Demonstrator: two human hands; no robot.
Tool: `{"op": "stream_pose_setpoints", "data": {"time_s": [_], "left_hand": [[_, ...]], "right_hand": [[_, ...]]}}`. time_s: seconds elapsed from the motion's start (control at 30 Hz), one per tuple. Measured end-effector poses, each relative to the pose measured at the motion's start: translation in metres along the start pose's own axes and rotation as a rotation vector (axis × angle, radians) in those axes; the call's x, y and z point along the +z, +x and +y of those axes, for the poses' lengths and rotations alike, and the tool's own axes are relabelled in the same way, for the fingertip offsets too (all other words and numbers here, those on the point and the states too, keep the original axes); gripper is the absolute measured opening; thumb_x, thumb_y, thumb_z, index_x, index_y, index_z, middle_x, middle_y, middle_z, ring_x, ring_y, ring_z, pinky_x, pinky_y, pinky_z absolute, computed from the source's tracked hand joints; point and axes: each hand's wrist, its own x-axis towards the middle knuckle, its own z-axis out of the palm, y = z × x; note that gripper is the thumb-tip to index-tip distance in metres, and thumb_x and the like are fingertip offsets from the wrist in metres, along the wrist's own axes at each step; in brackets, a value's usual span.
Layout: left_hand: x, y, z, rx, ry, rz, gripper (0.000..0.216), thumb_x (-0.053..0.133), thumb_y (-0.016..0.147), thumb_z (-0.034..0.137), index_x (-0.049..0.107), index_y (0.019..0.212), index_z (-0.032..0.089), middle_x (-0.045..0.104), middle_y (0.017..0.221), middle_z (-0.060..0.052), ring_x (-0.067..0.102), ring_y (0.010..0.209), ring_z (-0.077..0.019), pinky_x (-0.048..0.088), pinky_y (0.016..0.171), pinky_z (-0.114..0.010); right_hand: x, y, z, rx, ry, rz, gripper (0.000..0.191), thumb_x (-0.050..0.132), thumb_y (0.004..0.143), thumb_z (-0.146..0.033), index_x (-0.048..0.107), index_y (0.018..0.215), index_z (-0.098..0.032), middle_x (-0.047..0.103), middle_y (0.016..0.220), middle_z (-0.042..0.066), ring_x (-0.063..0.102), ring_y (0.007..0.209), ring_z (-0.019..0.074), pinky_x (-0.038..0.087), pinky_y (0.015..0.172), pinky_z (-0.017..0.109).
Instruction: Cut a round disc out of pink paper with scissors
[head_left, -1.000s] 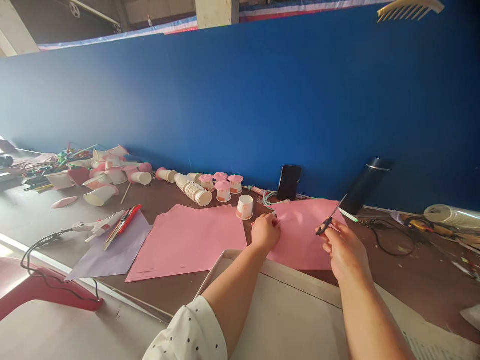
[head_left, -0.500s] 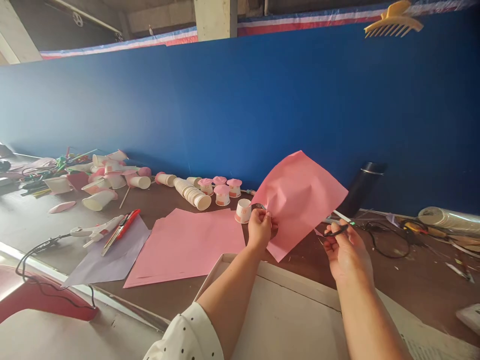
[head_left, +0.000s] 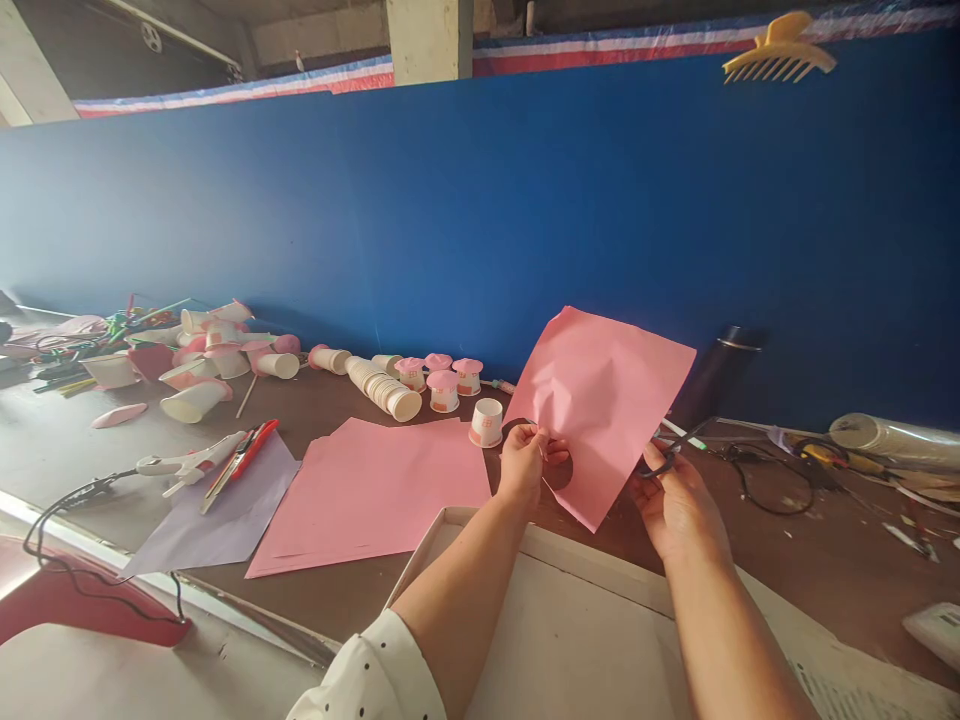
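Observation:
My left hand (head_left: pixel 523 464) pinches the lower left edge of a pink paper sheet (head_left: pixel 600 400) and holds it up off the brown table (head_left: pixel 360 590). A round piece is cut out of the sheet just beside my fingers. My right hand (head_left: pixel 675 505) grips dark-handled scissors (head_left: pixel 671 452) at the sheet's lower right edge, blades pointing right. A small white paper cup (head_left: pixel 486 423) stands upside down just left of my left hand.
A stack of pink sheets (head_left: pixel 375 490) lies flat to the left, with a glue gun (head_left: pixel 187 465), a red cutter (head_left: pixel 240 462) and a lilac sheet beyond. Paper cups (head_left: pixel 386 388) and pink-capped cups line the blue wall. A dark flask (head_left: pixel 712 380) and cables lie right. A white tray (head_left: pixel 570 640) sits under my arms.
The pink sheet, flat on the table a second ago, was lifted upright by my left hand. My right hand with the scissors came in to its lower right edge.

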Motion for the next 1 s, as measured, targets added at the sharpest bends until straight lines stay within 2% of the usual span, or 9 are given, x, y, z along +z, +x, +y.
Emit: {"op": "stream_pose_setpoints", "data": {"time_s": [0.27,0.5,0.8,0.93,1.0], "left_hand": [[0.001,-0.002,-0.003,-0.019,0.090,0.037,0.031,0.081,0.082,0.026,0.051,0.081,0.020,0.062,0.066,0.001,0.072,0.068,-0.0158,0.057,0.060,-0.023],[0.003,-0.002,-0.001,-0.015,-0.004,0.077,0.032,0.080,0.085,0.021,0.048,0.082,0.019,0.060,0.069,0.002,0.074,0.070,-0.0148,0.059,0.064,-0.023],[0.005,-0.008,0.000,-0.050,-0.163,-0.036,0.028,0.078,0.080,0.011,0.051,0.084,0.018,0.064,0.077,-0.001,0.074,0.076,-0.0148,0.060,0.072,-0.024],[0.003,-0.011,0.001,-0.056,-0.174,-0.094,0.038,0.087,0.069,0.014,0.052,0.081,0.019,0.062,0.074,0.001,0.072,0.078,-0.0156,0.060,0.076,-0.026],[0.002,-0.011,0.002,-0.094,-0.135,-0.136,0.038,0.089,0.067,0.018,0.052,0.077,0.019,0.061,0.072,0.000,0.069,0.074,-0.0143,0.058,0.073,-0.024]], "right_hand": [[-0.001,0.000,0.000,-0.082,-0.052,0.043,0.046,0.098,0.052,-0.031,0.074,0.089,-0.023,0.071,0.086,-0.004,0.061,0.066,0.0089,0.048,0.051,0.017],[0.000,-0.003,0.001,-0.117,-0.145,0.026,0.046,0.097,0.055,-0.037,0.074,0.092,-0.024,0.073,0.091,-0.003,0.061,0.068,0.0088,0.046,0.052,0.017],[0.002,-0.004,0.000,-0.136,-0.147,0.073,0.046,0.095,0.051,-0.033,0.075,0.091,-0.023,0.072,0.092,-0.002,0.062,0.071,0.0110,0.047,0.056,0.021],[0.001,-0.003,0.001,-0.204,-0.177,0.095,0.045,0.095,0.053,-0.035,0.075,0.091,-0.021,0.072,0.086,-0.002,0.058,0.066,0.0112,0.044,0.054,0.022],[0.001,-0.003,0.000,-0.251,-0.211,0.093,0.045,0.094,0.055,-0.037,0.076,0.093,-0.021,0.070,0.081,-0.002,0.055,0.064,0.0110,0.042,0.053,0.023]]}}
